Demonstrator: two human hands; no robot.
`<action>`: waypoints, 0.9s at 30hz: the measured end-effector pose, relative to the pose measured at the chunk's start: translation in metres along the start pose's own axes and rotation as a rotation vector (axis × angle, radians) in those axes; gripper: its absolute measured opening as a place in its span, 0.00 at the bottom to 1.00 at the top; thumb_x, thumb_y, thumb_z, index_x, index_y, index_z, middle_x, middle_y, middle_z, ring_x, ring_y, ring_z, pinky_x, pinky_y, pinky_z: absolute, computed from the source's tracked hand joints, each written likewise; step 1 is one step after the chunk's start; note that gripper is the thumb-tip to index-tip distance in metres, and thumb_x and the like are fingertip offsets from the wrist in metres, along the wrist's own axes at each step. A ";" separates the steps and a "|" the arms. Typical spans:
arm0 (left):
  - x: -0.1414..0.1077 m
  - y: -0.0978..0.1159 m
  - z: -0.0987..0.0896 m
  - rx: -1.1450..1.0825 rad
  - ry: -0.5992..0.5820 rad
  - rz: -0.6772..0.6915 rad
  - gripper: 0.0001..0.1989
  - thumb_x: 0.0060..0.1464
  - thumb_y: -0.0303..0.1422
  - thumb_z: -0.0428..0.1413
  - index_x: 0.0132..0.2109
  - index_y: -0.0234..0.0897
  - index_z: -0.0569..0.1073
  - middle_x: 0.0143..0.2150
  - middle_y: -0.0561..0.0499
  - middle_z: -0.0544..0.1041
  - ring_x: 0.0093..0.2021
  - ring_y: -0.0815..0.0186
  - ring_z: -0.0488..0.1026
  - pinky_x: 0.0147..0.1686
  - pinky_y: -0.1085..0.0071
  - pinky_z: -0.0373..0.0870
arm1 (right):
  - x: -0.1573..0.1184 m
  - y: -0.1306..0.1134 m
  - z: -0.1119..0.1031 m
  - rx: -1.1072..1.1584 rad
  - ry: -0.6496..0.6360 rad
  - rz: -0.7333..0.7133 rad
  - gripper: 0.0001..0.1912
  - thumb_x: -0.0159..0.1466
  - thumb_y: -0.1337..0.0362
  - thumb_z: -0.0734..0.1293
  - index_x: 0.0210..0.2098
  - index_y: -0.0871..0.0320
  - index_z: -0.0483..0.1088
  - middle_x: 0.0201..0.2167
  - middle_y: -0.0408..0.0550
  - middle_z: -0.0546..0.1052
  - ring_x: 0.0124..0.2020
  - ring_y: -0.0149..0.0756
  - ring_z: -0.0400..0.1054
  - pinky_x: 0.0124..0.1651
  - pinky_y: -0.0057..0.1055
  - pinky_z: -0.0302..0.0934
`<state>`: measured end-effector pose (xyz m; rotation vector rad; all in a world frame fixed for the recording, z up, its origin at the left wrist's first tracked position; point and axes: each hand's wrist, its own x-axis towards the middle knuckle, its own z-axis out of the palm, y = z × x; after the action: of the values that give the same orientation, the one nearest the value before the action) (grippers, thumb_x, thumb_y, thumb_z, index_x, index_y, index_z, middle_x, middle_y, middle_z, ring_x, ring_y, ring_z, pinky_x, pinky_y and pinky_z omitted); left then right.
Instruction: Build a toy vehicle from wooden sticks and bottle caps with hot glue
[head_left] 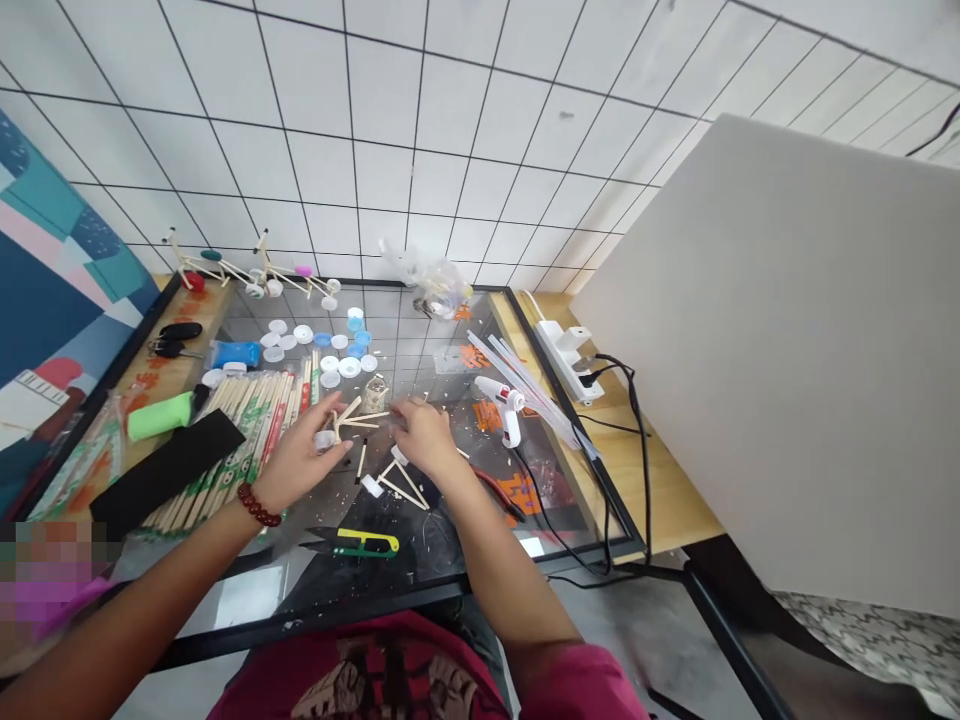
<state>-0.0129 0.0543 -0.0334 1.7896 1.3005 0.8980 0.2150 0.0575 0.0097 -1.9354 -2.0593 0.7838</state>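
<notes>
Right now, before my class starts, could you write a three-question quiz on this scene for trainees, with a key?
1. Multiple choice: which hand holds a stick frame?
A) right
B) left
C) neither
2. True or false: the glue gun is in the right hand's grip.
3. Fill in: the handles of the snips are yellow and ____.

Key:
1. B: the left hand holds it.
2. False: the glue gun lies on the table, apart from the right hand.
3. Green.
</notes>
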 end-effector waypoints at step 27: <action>0.014 0.005 0.012 -0.306 0.089 -0.072 0.33 0.58 0.44 0.63 0.67 0.39 0.69 0.65 0.38 0.76 0.65 0.49 0.74 0.63 0.51 0.72 | -0.001 0.016 0.008 0.220 0.102 -0.130 0.12 0.68 0.69 0.69 0.47 0.50 0.81 0.51 0.46 0.83 0.55 0.39 0.75 0.60 0.40 0.63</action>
<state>0.0026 0.0652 -0.0334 1.4720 1.2006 1.0834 0.2247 0.0546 -0.0053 -1.6712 -1.9275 0.8260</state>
